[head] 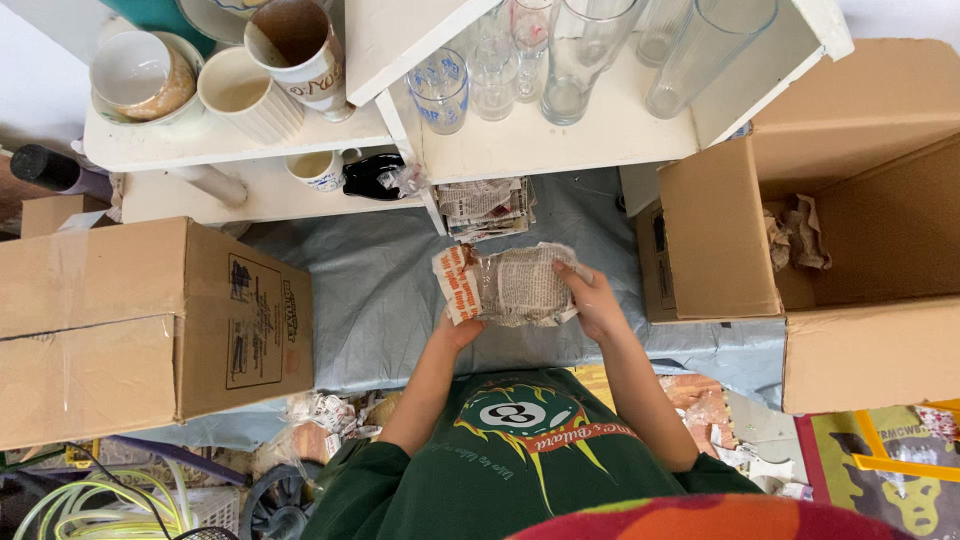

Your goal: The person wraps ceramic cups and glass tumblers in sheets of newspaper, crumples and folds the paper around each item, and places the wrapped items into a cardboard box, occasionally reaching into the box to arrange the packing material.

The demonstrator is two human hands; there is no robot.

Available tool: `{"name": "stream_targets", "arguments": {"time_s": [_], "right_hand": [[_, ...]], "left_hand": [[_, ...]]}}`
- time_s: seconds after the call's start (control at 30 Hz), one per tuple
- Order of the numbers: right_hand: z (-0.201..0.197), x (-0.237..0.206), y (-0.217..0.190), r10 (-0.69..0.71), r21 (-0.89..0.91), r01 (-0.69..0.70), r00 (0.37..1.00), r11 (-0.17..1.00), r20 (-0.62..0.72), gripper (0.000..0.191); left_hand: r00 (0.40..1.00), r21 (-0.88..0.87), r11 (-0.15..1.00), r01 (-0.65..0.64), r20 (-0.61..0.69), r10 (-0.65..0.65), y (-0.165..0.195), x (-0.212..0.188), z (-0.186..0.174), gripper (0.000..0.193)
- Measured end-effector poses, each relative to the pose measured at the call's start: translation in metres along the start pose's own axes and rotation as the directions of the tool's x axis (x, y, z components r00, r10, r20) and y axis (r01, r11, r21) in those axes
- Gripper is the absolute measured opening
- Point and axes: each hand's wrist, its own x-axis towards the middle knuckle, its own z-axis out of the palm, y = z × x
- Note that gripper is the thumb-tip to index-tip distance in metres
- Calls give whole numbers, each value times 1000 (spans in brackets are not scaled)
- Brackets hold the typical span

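Meanwhile, both the left hand (458, 330) and right hand (597, 303) grip a crumpled newspaper-wrapped bundle (512, 286), with clear drinking glasses (580, 60) unwrapped on the white shelf (560, 150) and the open brown cardboard box (850, 260) nearly empty.

White shelf unit (560, 150), grey floor sheet (370, 290), cardboard boxes (120, 320)
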Motion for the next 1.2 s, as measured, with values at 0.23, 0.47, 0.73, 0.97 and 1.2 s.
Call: {"name": "stream_targets", "arguments": {"time_s": [0.23,0.47,0.73,0.97,1.2], "right_hand": [[21,-30,-40,-928,-815,578,323,39,185,46],[60,-39,-11,-467,-688,496,848,531,251,27],[50,31,73,-347,-786,409,900,464,264,46],[46,46,74,-334,-813,481,864,329,376,40],[75,-1,-4,-318,-806,492,862,330,396,60]], "left_hand": [[998,16,998,-63,-32,63,-15,-2,5,32],[968,371,899,-234,179,178,-29,-4,3,31],[980,248,950,-192,97,173,-35,-11,-5,69],[992,565,816,-123,51,114,-33,-19,0,59],[995,228,973,-40,94,19,-10,-43,36,79]]}}
